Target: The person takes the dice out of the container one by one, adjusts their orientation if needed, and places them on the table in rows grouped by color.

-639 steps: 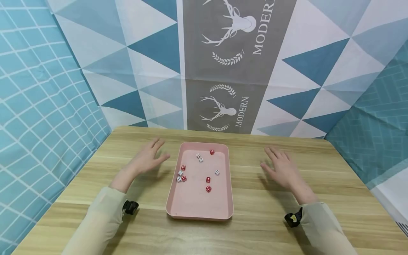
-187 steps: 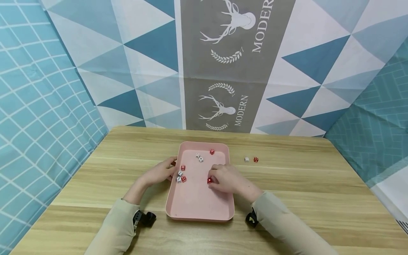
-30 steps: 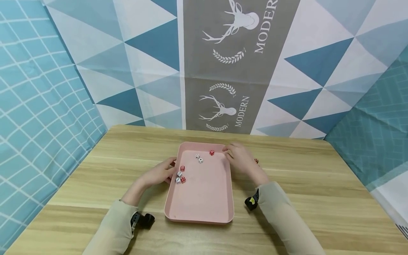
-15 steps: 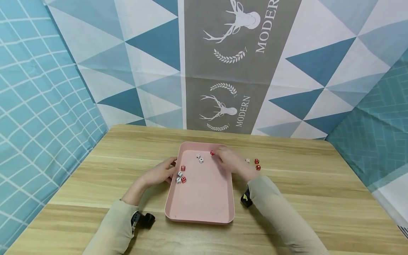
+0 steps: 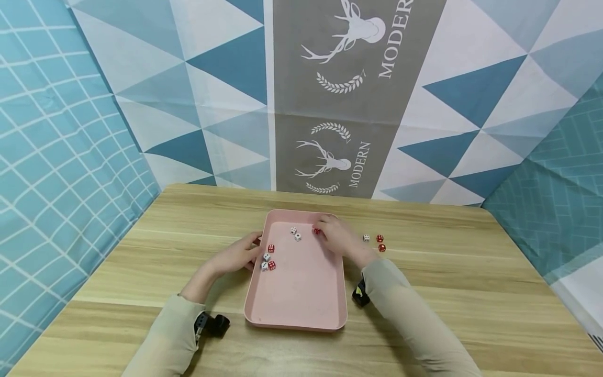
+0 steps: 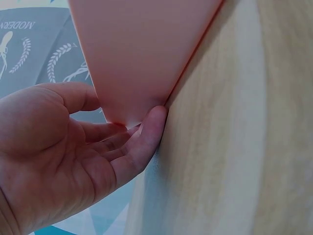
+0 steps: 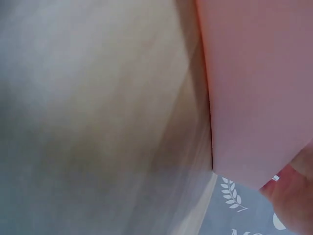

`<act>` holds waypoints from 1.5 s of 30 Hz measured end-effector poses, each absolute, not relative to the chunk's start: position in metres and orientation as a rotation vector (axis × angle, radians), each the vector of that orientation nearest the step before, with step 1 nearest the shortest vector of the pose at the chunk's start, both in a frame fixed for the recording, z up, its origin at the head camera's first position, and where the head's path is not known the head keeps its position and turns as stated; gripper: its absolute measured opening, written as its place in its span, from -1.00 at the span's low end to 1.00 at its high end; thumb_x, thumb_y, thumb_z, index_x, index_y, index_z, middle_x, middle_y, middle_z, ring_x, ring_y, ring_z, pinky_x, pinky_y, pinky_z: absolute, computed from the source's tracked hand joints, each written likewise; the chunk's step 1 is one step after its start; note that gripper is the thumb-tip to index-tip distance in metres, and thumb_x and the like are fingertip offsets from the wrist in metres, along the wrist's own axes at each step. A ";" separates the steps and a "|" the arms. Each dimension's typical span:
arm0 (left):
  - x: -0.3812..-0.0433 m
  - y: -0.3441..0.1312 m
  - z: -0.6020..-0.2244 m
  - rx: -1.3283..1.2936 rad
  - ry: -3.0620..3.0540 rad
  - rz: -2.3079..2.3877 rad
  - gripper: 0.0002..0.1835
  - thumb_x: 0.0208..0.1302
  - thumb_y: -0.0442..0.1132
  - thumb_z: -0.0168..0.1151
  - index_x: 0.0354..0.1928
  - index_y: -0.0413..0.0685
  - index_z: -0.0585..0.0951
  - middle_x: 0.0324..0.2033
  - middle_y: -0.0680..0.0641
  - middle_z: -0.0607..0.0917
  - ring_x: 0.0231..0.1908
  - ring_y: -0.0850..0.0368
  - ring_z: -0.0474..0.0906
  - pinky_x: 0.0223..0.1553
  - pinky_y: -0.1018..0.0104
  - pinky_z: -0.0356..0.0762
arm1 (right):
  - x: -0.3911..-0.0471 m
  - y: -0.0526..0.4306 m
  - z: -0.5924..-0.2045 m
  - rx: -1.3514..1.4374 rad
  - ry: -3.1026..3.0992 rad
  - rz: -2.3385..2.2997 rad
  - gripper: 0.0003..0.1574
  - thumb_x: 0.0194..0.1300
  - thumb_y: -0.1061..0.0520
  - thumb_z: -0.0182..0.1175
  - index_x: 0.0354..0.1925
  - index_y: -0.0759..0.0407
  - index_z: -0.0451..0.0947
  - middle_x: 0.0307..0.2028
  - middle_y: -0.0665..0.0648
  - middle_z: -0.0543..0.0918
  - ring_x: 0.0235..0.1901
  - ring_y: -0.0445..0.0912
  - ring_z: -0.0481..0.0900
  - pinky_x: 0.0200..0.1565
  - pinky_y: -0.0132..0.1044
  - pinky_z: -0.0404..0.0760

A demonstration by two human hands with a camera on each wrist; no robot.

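A pink tray (image 5: 296, 298) lies on the table. My left hand (image 5: 238, 255) grips the tray's left wall; in the left wrist view, the fingers of this hand (image 6: 73, 142) bend against the tray's outer side. Inside the tray's far right part, my right hand (image 5: 340, 238) pinches a red die (image 5: 317, 230) between thumb and fingers. Two white dice, including one white die (image 5: 298, 237), sit left of it. By the left wall lies a cluster with a red die (image 5: 270, 248), another red die (image 5: 271, 265) and two white dice (image 5: 265, 266).
Right of the tray, on the wooden table (image 5: 452, 293), are a white die (image 5: 366, 238), a red die (image 5: 379, 239) and a second red die (image 5: 382, 247). A patterned cloth (image 5: 235, 131) hangs behind the table's far edge.
Since 6.2 seconds ago, another red die has gone from the tray to the table. My right hand has come over the rim and taken hold of the far red die. The left hand stays put.
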State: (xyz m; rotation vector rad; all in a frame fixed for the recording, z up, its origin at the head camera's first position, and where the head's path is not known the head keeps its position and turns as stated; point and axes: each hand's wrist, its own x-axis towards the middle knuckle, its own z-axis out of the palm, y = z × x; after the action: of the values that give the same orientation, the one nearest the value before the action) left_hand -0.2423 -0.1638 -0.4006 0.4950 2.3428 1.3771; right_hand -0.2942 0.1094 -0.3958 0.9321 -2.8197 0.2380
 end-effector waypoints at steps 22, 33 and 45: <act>-0.242 -0.159 -0.398 0.486 2.305 1.402 -0.48 0.42 -0.24 -0.20 0.34 -0.27 0.04 0.05 -0.36 0.37 -0.30 0.03 0.57 -0.32 0.21 0.60 | -0.288 0.120 -0.392 0.897 -2.820 0.374 -0.83 0.04 0.29 0.25 -0.32 0.14 0.61 -0.22 0.09 0.57 -0.15 -0.04 0.52 -0.04 -0.20 0.51; -0.241 -0.162 -0.396 0.492 2.317 1.390 -0.47 0.41 -0.26 -0.21 0.34 -0.30 0.02 0.05 -0.39 0.36 -0.29 0.03 0.58 -0.32 0.21 0.61 | -0.269 0.143 -0.384 0.842 -2.751 0.479 -0.80 0.13 0.21 0.19 -0.21 0.09 0.61 -0.18 0.01 0.57 -0.15 -0.05 0.53 0.05 -0.07 0.43; -0.240 -0.162 -0.396 0.484 2.316 1.404 -0.46 0.40 -0.25 -0.19 0.35 -0.28 0.03 0.05 -0.36 0.36 -0.30 0.03 0.58 -0.32 0.22 0.61 | -0.251 0.162 -0.384 0.759 -2.694 0.616 -0.79 0.11 0.19 0.23 -0.22 0.14 0.61 -0.25 0.05 0.58 -0.23 -0.04 0.54 -0.10 -0.09 0.49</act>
State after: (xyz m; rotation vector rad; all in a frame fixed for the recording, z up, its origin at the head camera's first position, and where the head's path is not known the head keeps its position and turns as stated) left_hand -0.2395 -0.1624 -0.3959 0.4842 2.3159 1.4043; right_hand -0.2510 0.1615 -0.3835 0.7593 -2.6941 0.6156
